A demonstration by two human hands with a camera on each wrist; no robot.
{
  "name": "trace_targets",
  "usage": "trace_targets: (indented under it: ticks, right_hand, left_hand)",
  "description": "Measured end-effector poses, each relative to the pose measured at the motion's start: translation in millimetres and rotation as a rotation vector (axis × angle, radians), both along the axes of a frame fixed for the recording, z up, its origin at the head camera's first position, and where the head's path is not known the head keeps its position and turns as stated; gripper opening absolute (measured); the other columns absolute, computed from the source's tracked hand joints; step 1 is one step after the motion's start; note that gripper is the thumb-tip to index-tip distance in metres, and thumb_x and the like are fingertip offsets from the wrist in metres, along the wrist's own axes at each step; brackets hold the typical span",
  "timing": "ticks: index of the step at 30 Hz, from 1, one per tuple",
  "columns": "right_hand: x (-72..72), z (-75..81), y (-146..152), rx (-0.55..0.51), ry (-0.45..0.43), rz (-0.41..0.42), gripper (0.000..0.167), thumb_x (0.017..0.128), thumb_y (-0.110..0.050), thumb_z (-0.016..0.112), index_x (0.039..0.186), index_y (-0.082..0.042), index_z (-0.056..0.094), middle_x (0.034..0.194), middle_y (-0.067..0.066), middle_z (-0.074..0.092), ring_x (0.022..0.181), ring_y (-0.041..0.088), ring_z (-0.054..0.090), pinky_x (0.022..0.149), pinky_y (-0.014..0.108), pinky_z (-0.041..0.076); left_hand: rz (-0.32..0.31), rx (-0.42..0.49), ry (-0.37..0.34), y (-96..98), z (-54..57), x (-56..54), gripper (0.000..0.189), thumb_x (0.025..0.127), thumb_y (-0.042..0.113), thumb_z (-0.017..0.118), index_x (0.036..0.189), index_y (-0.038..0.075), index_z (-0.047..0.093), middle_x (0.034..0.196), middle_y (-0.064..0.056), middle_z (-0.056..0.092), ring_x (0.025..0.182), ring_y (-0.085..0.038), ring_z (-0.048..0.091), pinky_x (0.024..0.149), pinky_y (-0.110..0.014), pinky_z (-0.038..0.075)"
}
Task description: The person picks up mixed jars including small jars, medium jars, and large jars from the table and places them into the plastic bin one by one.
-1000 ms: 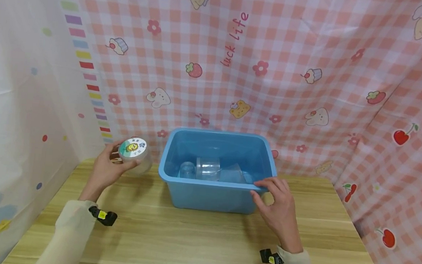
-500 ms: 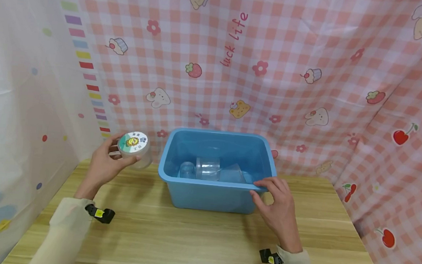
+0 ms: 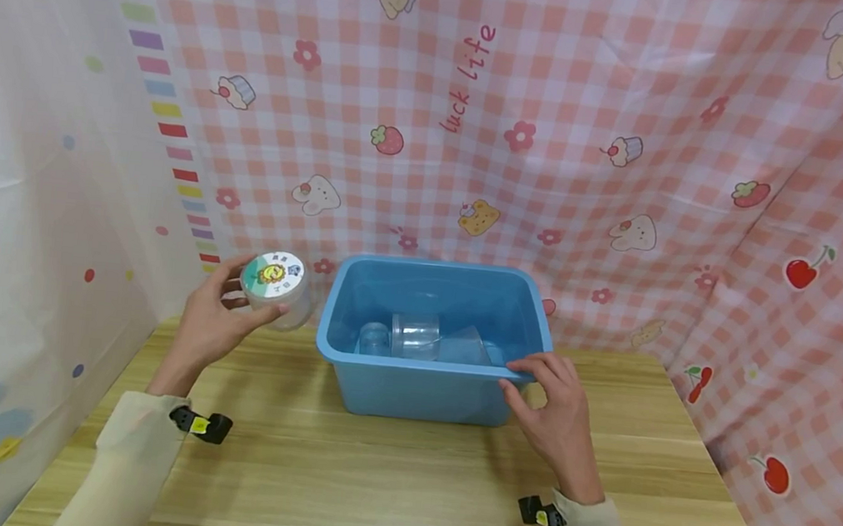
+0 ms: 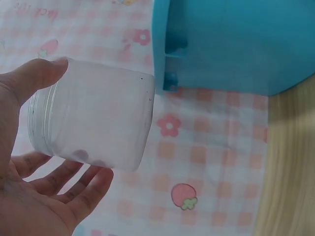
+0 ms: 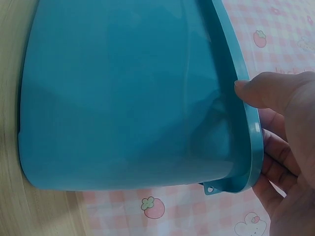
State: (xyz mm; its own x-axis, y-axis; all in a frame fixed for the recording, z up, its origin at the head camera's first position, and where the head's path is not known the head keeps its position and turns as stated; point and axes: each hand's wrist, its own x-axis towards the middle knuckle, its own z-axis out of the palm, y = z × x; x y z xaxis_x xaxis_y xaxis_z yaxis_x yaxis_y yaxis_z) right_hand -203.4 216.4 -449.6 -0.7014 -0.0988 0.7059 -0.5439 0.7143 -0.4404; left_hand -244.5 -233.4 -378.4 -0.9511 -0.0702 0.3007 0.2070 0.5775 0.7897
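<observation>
My left hand [image 3: 214, 324] grips a clear plastic jar [image 3: 290, 306] left of the blue bin, thumb on the near side and fingers round the far side. The jar's round lid [image 3: 272, 275] carries a green and white label with a yellow cartoon face. In the left wrist view the jar [image 4: 98, 115] looks see-through and lies in front of the patterned cloth. My right hand [image 3: 559, 409] pinches the front right rim of the blue plastic bin [image 3: 425, 393], the thumb outside and fingers over the edge. Inside the bin lie several clear plastic containers [image 3: 415, 336].
The bin stands on a wood-grain table [image 3: 387, 486] near its back edge. Behind hangs a pink checked cloth [image 3: 429, 172], with a white patterned cloth [image 3: 45, 180] at the left. A small eyelet tab [image 5: 210, 190] sticks out under the bin's rim.
My left hand has raised the jar, first slightly up and left, then a little back to the right. The right hand and the bin stay where they were.
</observation>
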Motion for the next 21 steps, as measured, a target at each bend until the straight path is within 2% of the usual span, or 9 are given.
trace_targets:
  ticks: [6,14,21]
  right_hand:
    - [-0.2,-0.3,-0.2,-0.001,0.003,-0.003,0.023,0.081,-0.011,0.087,0.100,-0.008,0.077,0.100,0.002,0.069,0.096,0.018,0.055,0.083,0.037,0.048]
    - [-0.6,-0.2,0.3,-0.005,-0.003,-0.007,0.023,0.080,-0.012,0.088,0.100,-0.009,0.077,0.100,0.002,0.069,0.097,0.017,0.055,0.083,0.036,0.048]
    - [-0.1,-0.9,0.8,-0.001,0.002,-0.004,0.023,0.080,-0.011,0.088,0.100,-0.008,0.077,0.100,0.002,0.070,0.097,0.017,0.056,0.082,0.037,0.048]
  left_hand:
    - [-0.008,-0.009,0.028,8.0,8.5,3.4,0.088,0.085,0.039,0.085,0.157,0.017,0.039,0.142,-0.015,0.054,0.120,-0.033,0.056,0.100,-0.040,0.049]
    - [-0.045,0.003,0.087,19.8,15.7,3.7,0.087,0.083,0.033,0.087,0.155,0.017,0.042,0.141,-0.013,0.055,0.122,-0.031,0.053,0.102,-0.054,0.048]
    - [-0.079,0.004,0.090,28.5,20.1,4.1,0.085,0.084,0.028,0.087,0.155,0.015,0.042,0.140,-0.014,0.055,0.123,-0.034,0.053,0.103,-0.054,0.047]
